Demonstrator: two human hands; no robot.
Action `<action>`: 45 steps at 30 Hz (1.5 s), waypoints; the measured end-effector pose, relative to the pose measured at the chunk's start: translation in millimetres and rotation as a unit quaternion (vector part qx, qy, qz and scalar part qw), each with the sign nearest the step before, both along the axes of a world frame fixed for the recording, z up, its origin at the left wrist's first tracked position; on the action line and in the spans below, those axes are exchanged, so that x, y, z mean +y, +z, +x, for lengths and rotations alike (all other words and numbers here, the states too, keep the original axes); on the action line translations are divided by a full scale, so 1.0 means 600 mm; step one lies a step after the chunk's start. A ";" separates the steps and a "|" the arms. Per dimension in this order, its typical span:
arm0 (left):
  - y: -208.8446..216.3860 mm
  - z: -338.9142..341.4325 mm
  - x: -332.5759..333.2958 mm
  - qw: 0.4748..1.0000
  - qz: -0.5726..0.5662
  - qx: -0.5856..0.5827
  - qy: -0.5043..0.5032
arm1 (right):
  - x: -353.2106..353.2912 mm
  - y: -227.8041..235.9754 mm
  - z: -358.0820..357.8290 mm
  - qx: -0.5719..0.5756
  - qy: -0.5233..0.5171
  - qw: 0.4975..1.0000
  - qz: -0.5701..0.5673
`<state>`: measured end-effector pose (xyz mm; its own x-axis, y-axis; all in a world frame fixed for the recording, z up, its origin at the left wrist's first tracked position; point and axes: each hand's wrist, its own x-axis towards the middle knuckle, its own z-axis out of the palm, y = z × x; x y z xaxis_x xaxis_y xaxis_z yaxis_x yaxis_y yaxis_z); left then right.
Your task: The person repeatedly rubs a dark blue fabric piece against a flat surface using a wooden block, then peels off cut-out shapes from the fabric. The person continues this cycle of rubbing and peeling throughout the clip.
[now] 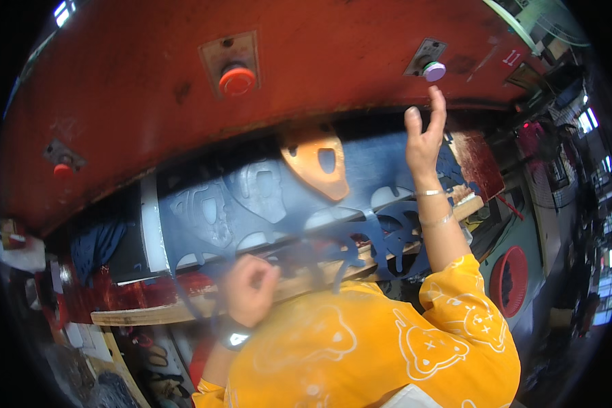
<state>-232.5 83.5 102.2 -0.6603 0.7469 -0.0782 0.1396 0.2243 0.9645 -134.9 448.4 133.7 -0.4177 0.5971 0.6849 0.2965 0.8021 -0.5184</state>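
My right hand [425, 139] reaches up with the index finger and thumb apart. Its fingertip is just below a pale purple push button [434, 71] on the red machine front, with a small gap showing. My left hand [249, 291], blurred, is curled closed by the wooden edge; loose blue strips hang beside it, and whatever it holds is hidden. Between the hands lies a blue sheet [377, 160] with shoe-part outlines pressed or cut into it. On the sheet rests an orange cutting die [309, 160] with an opening through it. Cut-out blue webbing [381, 238] droops over the near edge.
The red machine front [333, 54] overhangs the work bed. It carries a large red-orange button [236, 80] and a smaller red one [62, 170]. A wooden rail [149, 311] runs along the near side. A red basket [508, 280] stands at the right.
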 end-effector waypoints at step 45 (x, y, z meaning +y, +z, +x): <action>-0.063 -0.014 0.068 0.946 -0.202 0.254 -0.009 | -0.061 0.071 0.079 -0.572 0.328 0.659 -0.362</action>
<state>-240.7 124.1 64.6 -0.6765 0.7355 -0.0362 0.5690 0.5534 0.6083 -87.5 411.9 176.0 -0.7444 0.0289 -0.6671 0.5380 0.6178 -0.5736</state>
